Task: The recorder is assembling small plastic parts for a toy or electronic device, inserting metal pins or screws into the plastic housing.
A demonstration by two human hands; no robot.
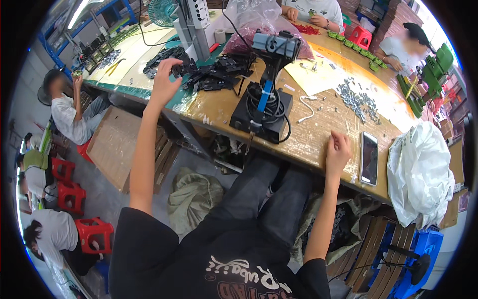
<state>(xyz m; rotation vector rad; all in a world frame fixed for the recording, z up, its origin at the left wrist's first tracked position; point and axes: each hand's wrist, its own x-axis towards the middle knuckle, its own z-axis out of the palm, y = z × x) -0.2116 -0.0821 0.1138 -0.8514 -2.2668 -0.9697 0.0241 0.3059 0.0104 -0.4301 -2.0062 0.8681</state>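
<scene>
My left hand (166, 82) is raised over the far left of the bench, its thumb and fingers apart in a curve with nothing seen between them. Just beside it lies a heap of black plastic parts (211, 74). My right hand (338, 152) rests near the bench's front edge with fingers curled in; whether they hold anything is hidden. To its right lies a white-framed phone (369, 158). Between my hands stands a black box device (261, 112) with coiled black cable and a blue-grey head.
Small grey parts (357, 99) are scattered at the right, near a short white cable (306, 109). A white plastic bag (420, 174) bulges at the right edge. A green hand press (428, 82) stands behind it. Co-workers sit across the bench and at the left, near red stools (94, 236).
</scene>
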